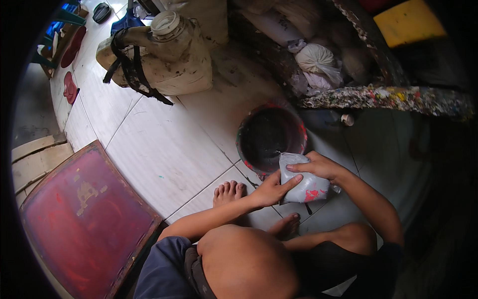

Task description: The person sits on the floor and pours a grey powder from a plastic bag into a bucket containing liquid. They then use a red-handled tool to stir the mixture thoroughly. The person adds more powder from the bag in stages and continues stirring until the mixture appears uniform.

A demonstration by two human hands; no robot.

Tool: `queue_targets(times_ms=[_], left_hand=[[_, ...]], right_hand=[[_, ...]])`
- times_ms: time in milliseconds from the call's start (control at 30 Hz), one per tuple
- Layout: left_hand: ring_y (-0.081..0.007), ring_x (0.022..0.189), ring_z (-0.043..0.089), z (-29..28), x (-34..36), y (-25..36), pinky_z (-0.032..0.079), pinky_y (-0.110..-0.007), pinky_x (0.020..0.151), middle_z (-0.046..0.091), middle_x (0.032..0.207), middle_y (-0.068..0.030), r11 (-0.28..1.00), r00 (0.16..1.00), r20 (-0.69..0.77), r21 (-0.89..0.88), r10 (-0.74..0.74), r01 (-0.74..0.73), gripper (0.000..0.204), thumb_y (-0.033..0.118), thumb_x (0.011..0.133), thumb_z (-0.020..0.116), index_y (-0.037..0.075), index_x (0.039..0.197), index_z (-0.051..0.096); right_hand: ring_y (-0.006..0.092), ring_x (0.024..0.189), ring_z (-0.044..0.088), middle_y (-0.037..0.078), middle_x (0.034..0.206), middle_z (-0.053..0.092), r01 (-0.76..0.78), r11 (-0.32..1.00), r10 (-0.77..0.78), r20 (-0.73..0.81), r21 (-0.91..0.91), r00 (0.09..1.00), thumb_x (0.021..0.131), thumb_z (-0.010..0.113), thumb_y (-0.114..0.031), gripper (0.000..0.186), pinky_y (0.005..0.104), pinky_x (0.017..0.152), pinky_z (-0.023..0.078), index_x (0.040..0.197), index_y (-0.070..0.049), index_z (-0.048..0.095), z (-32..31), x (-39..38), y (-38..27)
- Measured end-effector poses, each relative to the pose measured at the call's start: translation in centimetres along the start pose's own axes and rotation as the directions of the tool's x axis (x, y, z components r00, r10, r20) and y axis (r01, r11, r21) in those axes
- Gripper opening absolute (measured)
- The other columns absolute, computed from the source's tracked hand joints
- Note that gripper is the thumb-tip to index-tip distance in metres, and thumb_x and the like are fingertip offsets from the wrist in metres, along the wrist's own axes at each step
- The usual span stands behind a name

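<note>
Between my two hands is a clear plastic bag filled with something white, a red smear on its lower side. My left hand grips the bag from the left, thumb laid across its front. From the right, my right hand is closed round its upper part. The bag's upper left corner, drawn to a point, is over the near rim of a dark round basin streaked with red and green paint. The inside of the basin is dark, and I cannot make out what it holds.
A dirty jerrycan with black straps stands on the tiles ahead to the left. A worn red stool seat is at my left. At the back right, a paint-crusted beam fronts several tied bags. My bare feet are near the basin.
</note>
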State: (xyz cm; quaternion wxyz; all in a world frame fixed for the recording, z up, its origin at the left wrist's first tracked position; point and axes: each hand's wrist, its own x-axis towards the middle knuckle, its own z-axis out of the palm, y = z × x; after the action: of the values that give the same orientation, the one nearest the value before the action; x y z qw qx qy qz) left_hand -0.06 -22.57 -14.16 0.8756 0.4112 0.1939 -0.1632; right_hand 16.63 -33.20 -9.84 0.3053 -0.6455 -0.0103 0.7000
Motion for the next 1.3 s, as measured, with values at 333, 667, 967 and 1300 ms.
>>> queue_targets(times_ms=[333, 667, 967, 1300], left_hand=[[-0.0101, 0.099, 0.057, -0.2, 2.7, -1.8, 0.048, -0.027, 0.086, 0.062, 0.110, -0.0069, 0.990, 0.993, -0.074, -0.097, 0.094, -0.101, 0.042, 0.031, 0.101, 0.052, -0.002, 0.126, 0.049], [-0.0107, 0.094, 0.056, -0.6, 3.3, -1.5, 0.047, -0.027, 0.083, 0.062, 0.104, -0.0070, 0.993, 0.990, -0.090, -0.037, 0.111, -0.115, 0.043, 0.034, 0.101, 0.051, -0.003, 0.122, 0.052], [-0.0126, 0.093, 0.057, -0.5, 3.2, -0.1, 0.047, -0.028, 0.082, 0.064, 0.102, -0.0094, 0.987, 0.995, -0.096, -0.161, 0.002, -0.017, 0.046, 0.037, 0.100, 0.052, -0.004, 0.118, 0.054], [-0.0172, 0.053, 0.059, -1.2, 2.9, 1.5, 0.047, -0.030, 0.046, 0.062, 0.076, -0.0097, 0.892, 0.981, -0.061, -0.429, -0.183, 0.140, 0.043, 0.043, 0.099, 0.049, 0.000, 0.101, 0.053]], right_hand=[[0.0136, 0.077, 0.066, 0.011, 0.095, 0.069, -0.033, 0.998, 0.033, 0.008, -0.052, 0.999, 0.082, 0.075, -0.035, 0.052, 0.0272, 0.068, 0.052, 0.114, 0.004, 0.063, -1.2, 2.1, -2.7], [0.0128, 0.074, 0.065, 0.011, 0.090, 0.069, -0.038, 0.999, 0.037, -0.009, -0.035, 0.999, 0.081, 0.077, -0.035, 0.048, 0.0262, 0.063, 0.050, 0.106, 0.004, 0.066, -2.1, 3.4, -2.2], [0.0129, 0.073, 0.064, 0.010, 0.086, 0.069, -0.026, 0.990, 0.027, 0.003, -0.140, 1.000, 0.080, 0.076, -0.038, 0.048, 0.0264, 0.063, 0.049, 0.102, 0.003, 0.068, -2.6, 4.2, -2.7], [0.0150, 0.071, 0.064, 0.012, 0.085, 0.067, -0.196, 0.947, 0.177, -0.098, -0.253, 0.979, 0.075, 0.078, -0.040, 0.057, 0.0269, 0.060, 0.048, 0.100, 0.009, 0.064, -2.2, 5.5, -3.8]])
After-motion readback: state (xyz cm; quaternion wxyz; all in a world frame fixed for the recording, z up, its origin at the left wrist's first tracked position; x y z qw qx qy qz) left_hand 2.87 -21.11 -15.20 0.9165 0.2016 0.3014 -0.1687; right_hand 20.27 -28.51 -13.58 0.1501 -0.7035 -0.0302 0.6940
